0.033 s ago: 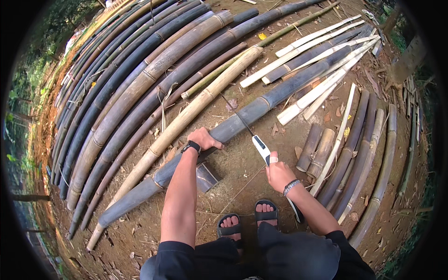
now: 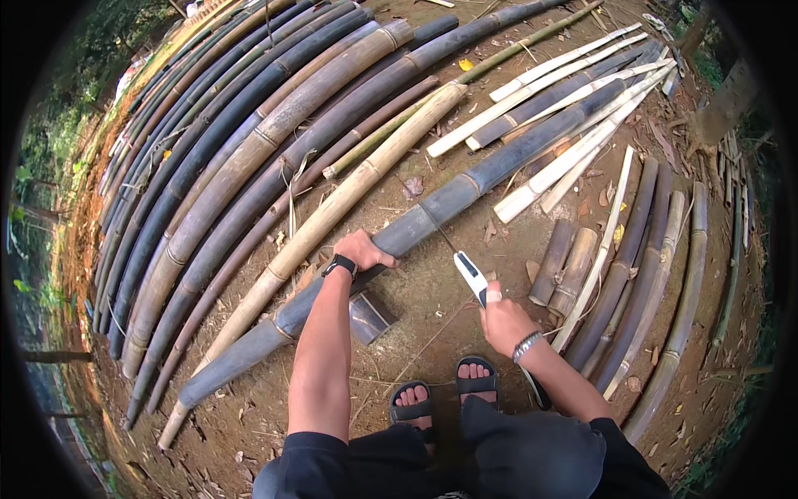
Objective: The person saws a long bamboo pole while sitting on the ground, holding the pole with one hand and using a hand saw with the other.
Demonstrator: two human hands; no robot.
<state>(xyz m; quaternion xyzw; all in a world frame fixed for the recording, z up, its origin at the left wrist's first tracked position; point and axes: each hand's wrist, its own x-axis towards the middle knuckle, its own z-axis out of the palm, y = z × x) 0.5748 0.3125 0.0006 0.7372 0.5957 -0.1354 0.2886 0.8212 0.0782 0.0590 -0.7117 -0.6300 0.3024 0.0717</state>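
A long dark grey bamboo pole (image 2: 453, 193) lies diagonally before me. My left hand (image 2: 363, 253) grips it from above, thumb toward the saw and the other fingers partly hidden. My right hand (image 2: 505, 326) is closed around the white and black handle of a hand saw (image 2: 470, 274). The thin blade crosses the pole near a joint, to the right of my left hand. Whether it has cut in is too small to tell. Below my right wrist shows the handle's curved black end. A short dark bamboo piece (image 2: 371, 319) sits beneath the pole, beside my left forearm.
A pale bamboo pole (image 2: 366, 175) lies just beyond, with a stack of dark poles (image 2: 249, 150) farther left. Split pale strips (image 2: 549, 179) spread at upper right. Short cut pieces (image 2: 573, 270) and more poles (image 2: 632, 274) lie at right. My sandalled feet (image 2: 478, 378) stand on bare soil.
My right hand has drawn the saw slightly back toward me and to the right, leaving less blade beyond the pole. My left hand stays in place on the bamboo pole.
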